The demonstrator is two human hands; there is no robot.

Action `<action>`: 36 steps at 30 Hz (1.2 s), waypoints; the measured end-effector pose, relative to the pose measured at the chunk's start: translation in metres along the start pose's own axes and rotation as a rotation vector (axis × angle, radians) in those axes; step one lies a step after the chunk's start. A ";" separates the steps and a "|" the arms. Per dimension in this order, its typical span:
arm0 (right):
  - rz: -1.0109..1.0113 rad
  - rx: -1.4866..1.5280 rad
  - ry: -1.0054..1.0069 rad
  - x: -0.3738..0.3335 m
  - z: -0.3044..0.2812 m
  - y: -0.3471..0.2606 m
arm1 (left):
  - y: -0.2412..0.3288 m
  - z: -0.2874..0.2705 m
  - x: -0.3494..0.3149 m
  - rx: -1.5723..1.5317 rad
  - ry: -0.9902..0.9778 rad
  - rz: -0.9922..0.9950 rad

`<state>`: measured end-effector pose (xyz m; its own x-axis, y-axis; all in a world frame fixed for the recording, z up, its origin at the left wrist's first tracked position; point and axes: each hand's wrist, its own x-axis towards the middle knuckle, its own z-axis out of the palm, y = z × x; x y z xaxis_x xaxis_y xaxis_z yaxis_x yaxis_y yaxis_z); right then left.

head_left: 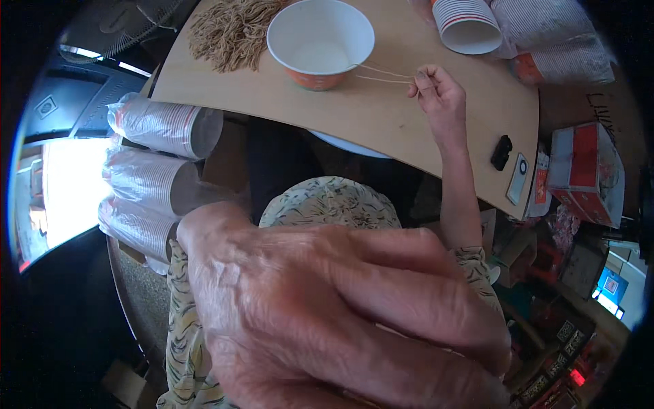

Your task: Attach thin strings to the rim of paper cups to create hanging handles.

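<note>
My right hand is above the table with thumb and fingers pinched on a thin tan string. Two strands of it run left to the rim of a paper bucket, white inside and orange outside, standing upright. To the bucket's left lies a heap of tan strings. Very close to the camera, my left hand covers the lower middle of the view, its back showing. Its fingers reach to the right, loosely bent and partly apart; their tips are hidden, and nothing shows in them.
Plastic-wrapped stacks of paper buckets lie left of the table. More stacks are at its far right. A black object and a white device lie near the right edge. A red and white carton stands beyond.
</note>
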<state>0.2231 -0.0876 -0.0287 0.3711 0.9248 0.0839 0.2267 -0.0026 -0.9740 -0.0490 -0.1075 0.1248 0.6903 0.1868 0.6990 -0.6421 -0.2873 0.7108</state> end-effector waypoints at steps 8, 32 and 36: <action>-0.026 0.107 0.023 -0.009 0.000 -0.003 | -0.049 -0.036 0.000 0.478 0.120 -0.074; 0.104 0.287 -0.066 -0.015 -0.011 -0.021 | -0.190 -0.115 0.018 0.049 -0.148 -0.928; 0.033 0.073 -0.088 -0.014 -0.015 -0.027 | -0.191 -0.113 0.016 0.101 -0.123 -0.882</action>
<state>0.2257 -0.1062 0.0001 0.2965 0.9544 0.0356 0.1483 -0.0091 -0.9889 0.0473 0.0563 0.0092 0.9536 0.2783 -0.1153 0.1670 -0.1697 0.9712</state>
